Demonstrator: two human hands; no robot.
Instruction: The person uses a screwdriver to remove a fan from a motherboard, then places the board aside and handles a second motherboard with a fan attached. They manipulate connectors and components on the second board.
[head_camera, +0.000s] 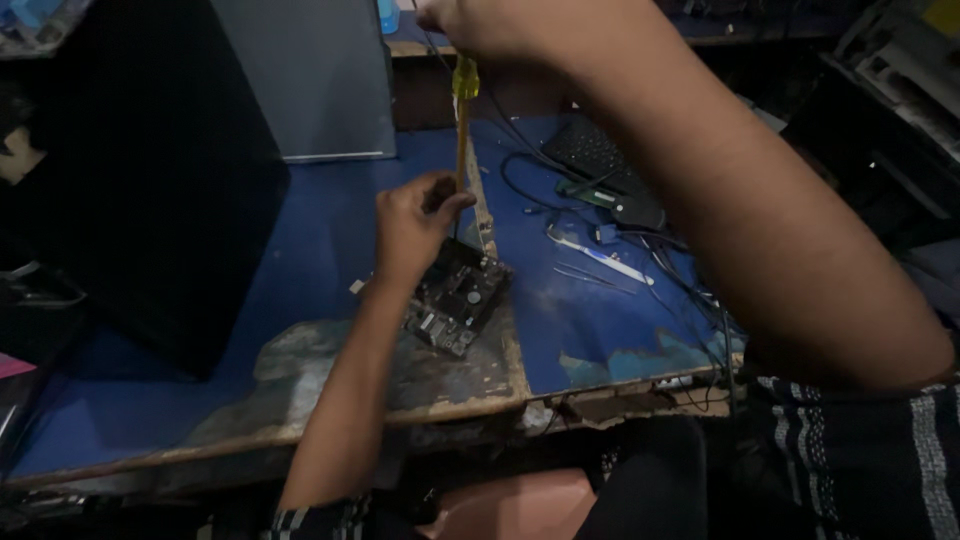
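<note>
A dark circuit board (458, 297) lies on the worn blue table (330, 240) near its front edge. My right hand (470, 22) is raised at the top of the view, closed on the yellow handle of a long screwdriver (464, 110) that points straight down at the board. My left hand (415, 225) sits over the board's far corner, with its fingers pinched around the lower part of the screwdriver's shaft. The screwdriver's tip is hidden behind my left hand.
A tall black computer case (150, 170) stands on the table at left, a grey one (320, 75) behind it. To the right lie a black keyboard (590, 150), tangled cables (620, 215), tweezers (592, 277) and a small white tool (610, 260). The table's front edge (450, 405) is chipped.
</note>
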